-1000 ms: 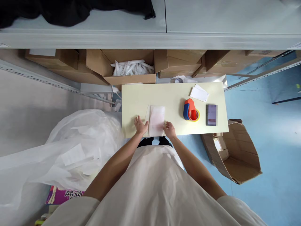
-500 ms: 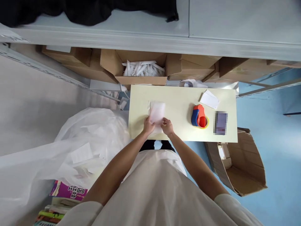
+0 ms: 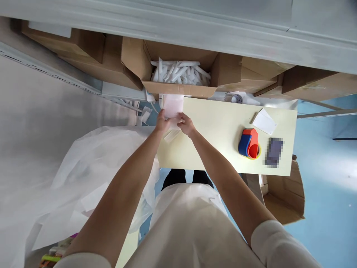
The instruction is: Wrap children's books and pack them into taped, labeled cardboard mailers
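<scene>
My left hand (image 3: pixel 162 122) and my right hand (image 3: pixel 186 124) pinch the near corners of a flat, pale pinkish-white packet (image 3: pixel 173 105). The packet is held out over the far left edge of the cream table (image 3: pixel 212 149), just below an open cardboard box (image 3: pixel 181 88). White slim packets (image 3: pixel 180 72) lie heaped in that box. Below my hands a small translucent strip (image 3: pixel 171 136) lies on the tabletop; its kind is unclear.
On the table's right are a red and blue tape dispenser (image 3: pixel 249 143), white cards (image 3: pixel 264 121) and a blurred-out phone-like object (image 3: pixel 273 152). A large translucent plastic bag (image 3: pixel 92 160) bulges at left. An open carton (image 3: pixel 284 197) stands at lower right, under a grey shelf edge (image 3: pixel 167 28).
Both hands have moved forward and slightly left with the packet, from the table's middle left to its far edge. The view has shifted closer to the shelf.
</scene>
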Demonstrator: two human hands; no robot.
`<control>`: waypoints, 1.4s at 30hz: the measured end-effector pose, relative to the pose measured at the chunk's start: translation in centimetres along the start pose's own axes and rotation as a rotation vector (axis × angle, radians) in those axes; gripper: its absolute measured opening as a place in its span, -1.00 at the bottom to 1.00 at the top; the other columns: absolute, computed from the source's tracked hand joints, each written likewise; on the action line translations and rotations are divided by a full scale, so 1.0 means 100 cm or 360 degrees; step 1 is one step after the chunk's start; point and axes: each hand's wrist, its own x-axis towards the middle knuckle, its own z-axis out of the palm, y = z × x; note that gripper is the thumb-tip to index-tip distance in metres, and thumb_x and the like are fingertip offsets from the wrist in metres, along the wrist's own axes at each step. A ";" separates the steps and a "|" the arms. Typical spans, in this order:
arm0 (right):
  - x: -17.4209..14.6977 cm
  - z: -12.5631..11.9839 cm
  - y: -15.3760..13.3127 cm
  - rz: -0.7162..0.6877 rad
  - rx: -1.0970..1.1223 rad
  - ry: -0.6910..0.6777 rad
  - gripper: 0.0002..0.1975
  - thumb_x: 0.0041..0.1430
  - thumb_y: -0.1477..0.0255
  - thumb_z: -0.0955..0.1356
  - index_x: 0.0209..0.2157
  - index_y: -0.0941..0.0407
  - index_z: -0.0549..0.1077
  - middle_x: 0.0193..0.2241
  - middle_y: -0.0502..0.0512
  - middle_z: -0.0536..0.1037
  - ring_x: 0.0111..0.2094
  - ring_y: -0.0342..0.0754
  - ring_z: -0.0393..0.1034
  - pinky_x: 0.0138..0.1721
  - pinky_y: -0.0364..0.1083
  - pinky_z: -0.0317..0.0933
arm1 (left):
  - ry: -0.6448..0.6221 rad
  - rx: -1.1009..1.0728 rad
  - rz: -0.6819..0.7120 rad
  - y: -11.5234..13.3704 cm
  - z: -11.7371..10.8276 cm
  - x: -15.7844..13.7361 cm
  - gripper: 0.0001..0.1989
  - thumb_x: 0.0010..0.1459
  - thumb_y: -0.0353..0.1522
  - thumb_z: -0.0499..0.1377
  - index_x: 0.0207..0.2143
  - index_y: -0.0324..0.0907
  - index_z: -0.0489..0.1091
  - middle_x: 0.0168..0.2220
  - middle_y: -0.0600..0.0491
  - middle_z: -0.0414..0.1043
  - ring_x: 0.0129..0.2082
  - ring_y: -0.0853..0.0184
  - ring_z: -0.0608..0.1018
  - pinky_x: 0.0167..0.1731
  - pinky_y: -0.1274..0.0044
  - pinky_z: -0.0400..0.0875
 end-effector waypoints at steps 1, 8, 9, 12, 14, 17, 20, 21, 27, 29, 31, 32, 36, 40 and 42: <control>0.000 0.000 0.000 -0.0003 -0.0010 0.0003 -0.37 -0.18 0.63 0.31 0.04 0.11 0.31 0.02 0.09 0.40 0.08 0.03 0.24 0.02 0.03 0.24 | -0.0031 0.0007 -0.0030 0.000 0.000 -0.001 -0.34 -0.10 -0.45 0.17 0.13 -0.24 0.19 0.17 -0.10 0.21 0.21 0.14 0.22 0.23 0.32 0.00; -0.028 -0.012 -0.013 0.0094 -0.0081 0.0035 -0.38 -0.16 0.59 0.36 0.04 0.07 0.32 0.08 0.12 0.35 0.13 0.07 0.20 0.04 0.05 0.22 | -0.0065 0.0124 -0.0086 0.021 -0.011 -0.027 -0.29 -0.11 -0.48 0.18 0.16 -0.25 0.14 0.26 -0.13 0.05 0.29 0.11 0.04 0.28 0.31 -0.13; -0.035 -0.016 -0.015 0.0115 -0.0093 0.0055 -0.39 -0.16 0.58 0.36 0.03 0.07 0.33 0.09 0.12 0.35 0.14 0.08 0.20 0.04 0.06 0.22 | -0.0062 0.0158 -0.0081 0.025 -0.013 -0.032 -0.28 -0.11 -0.48 0.18 0.17 -0.28 0.13 0.26 -0.15 0.04 0.29 0.09 0.04 0.28 0.30 -0.12; -0.064 -0.037 -0.017 0.0156 -0.0081 0.0096 -0.42 -0.15 0.55 0.38 0.00 0.03 0.36 0.08 0.12 0.36 0.12 0.08 0.22 0.00 0.08 0.26 | -0.0050 0.0209 -0.0051 0.040 -0.017 -0.053 -0.29 -0.11 -0.47 0.18 0.16 -0.29 0.14 0.25 -0.19 0.06 0.29 0.05 0.05 0.27 0.27 -0.07; -0.088 -0.056 -0.017 0.0170 -0.0037 0.0086 -0.45 -0.16 0.52 0.39 -0.03 0.01 0.38 0.05 0.13 0.39 0.08 0.08 0.27 -0.07 0.07 0.31 | -0.0029 0.0196 -0.0029 0.051 -0.018 -0.072 -0.32 -0.10 -0.46 0.18 0.15 -0.24 0.17 0.23 -0.16 0.12 0.27 0.06 0.10 0.25 0.26 -0.02; -0.125 -0.087 -0.014 0.0106 0.0070 0.0010 -0.50 -0.18 0.45 0.42 -0.08 0.01 0.41 0.03 0.16 0.41 -0.06 0.04 0.39 -0.15 0.04 0.36 | -0.0022 0.0199 0.0044 0.068 -0.019 -0.112 -0.40 -0.06 -0.41 0.17 0.11 -0.20 0.22 0.19 -0.11 0.21 0.24 0.12 0.20 0.23 0.29 0.05; -0.159 -0.114 -0.009 0.0015 0.0170 -0.0084 -0.54 -0.20 0.38 0.44 -0.14 0.03 0.42 -0.09 0.15 0.49 -0.27 -0.03 0.48 -0.18 0.06 0.37 | -0.0067 0.0201 0.0105 0.079 -0.017 -0.167 -0.50 0.01 -0.33 0.11 0.06 -0.18 0.28 0.14 -0.09 0.29 0.17 0.16 0.31 0.19 0.32 0.14; -0.169 -0.120 -0.006 -0.0007 0.0197 -0.0112 -0.55 -0.20 0.36 0.43 -0.17 0.05 0.42 -0.16 0.14 0.52 -0.33 -0.04 0.48 -0.19 0.07 0.37 | -0.0104 0.0173 0.0079 0.081 -0.015 -0.188 -0.52 0.03 -0.29 0.10 0.04 -0.17 0.30 0.13 -0.09 0.32 0.15 0.15 0.34 0.16 0.31 0.20; -0.214 -0.128 0.015 -0.0097 0.0077 -0.0360 -0.74 -0.11 0.33 0.38 -0.29 0.07 0.41 -0.43 0.08 0.53 -0.38 -0.01 0.46 -0.26 0.07 0.37 | -0.0049 -0.0224 -0.0210 0.081 -0.001 -0.319 -0.57 0.03 -0.14 0.08 -0.04 -0.05 0.37 0.02 -0.05 0.43 0.02 0.14 0.48 0.01 0.30 0.39; -0.225 -0.115 0.018 -0.0129 -0.0044 -0.0538 -0.78 -0.08 0.32 0.36 -0.32 0.06 0.42 -0.44 0.07 0.53 -0.40 -0.01 0.45 -0.27 0.06 0.37 | 0.0093 -0.0270 -0.0277 0.084 -0.004 -0.359 -0.60 0.02 -0.14 0.10 -0.08 0.00 0.40 -0.02 -0.03 0.47 -0.02 0.13 0.51 0.01 0.29 0.40; -0.236 -0.092 0.016 -0.0174 -0.0174 -0.0762 -0.80 -0.05 0.30 0.35 -0.34 0.06 0.42 -0.44 0.08 0.54 -0.44 -0.02 0.44 -0.28 0.06 0.36 | 0.0266 -0.0270 -0.0324 0.088 -0.012 -0.397 -0.63 0.01 -0.14 0.11 -0.11 0.04 0.43 -0.07 -0.02 0.50 -0.05 0.12 0.52 -0.01 0.28 0.40; -0.243 -0.078 0.014 -0.0205 -0.0229 -0.0889 -0.80 -0.05 0.29 0.35 -0.34 0.06 0.42 -0.44 0.09 0.54 -0.45 -0.02 0.44 -0.29 0.06 0.36 | 0.0367 -0.0262 -0.0348 0.088 -0.018 -0.415 -0.63 0.00 -0.14 0.12 -0.11 0.05 0.44 -0.08 -0.01 0.50 -0.06 0.10 0.52 -0.01 0.28 0.40; -0.273 -0.011 0.001 -0.0363 -0.0377 -0.1393 -0.74 -0.04 0.22 0.37 -0.33 0.07 0.43 -0.39 0.15 0.56 -0.40 0.04 0.46 -0.30 0.06 0.36 | 0.0850 -0.0273 -0.0521 0.075 -0.049 -0.486 -0.62 0.02 -0.13 0.11 -0.10 0.07 0.44 -0.08 -0.01 0.50 -0.08 0.08 0.53 -0.13 0.28 0.46; -0.316 0.061 -0.001 -0.0516 -0.0571 -0.1778 -0.71 -0.03 0.20 0.36 -0.31 0.10 0.44 -0.39 0.16 0.57 -0.42 0.03 0.46 -0.32 0.04 0.36 | 0.1316 -0.0364 -0.0735 0.038 -0.068 -0.573 -0.58 0.01 -0.12 0.13 -0.07 0.00 0.44 -0.09 -0.04 0.51 -0.10 0.09 0.53 -0.17 0.35 0.47; -0.346 0.096 0.008 -0.0583 -0.0694 -0.1957 -0.72 0.00 0.24 0.34 -0.30 0.13 0.44 -0.39 0.15 0.57 -0.42 0.00 0.46 -0.32 0.02 0.35 | 0.1508 -0.0421 -0.0887 0.015 -0.069 -0.621 -0.56 0.00 -0.14 0.16 -0.06 -0.09 0.43 -0.09 -0.08 0.51 -0.10 0.11 0.53 -0.14 0.41 0.45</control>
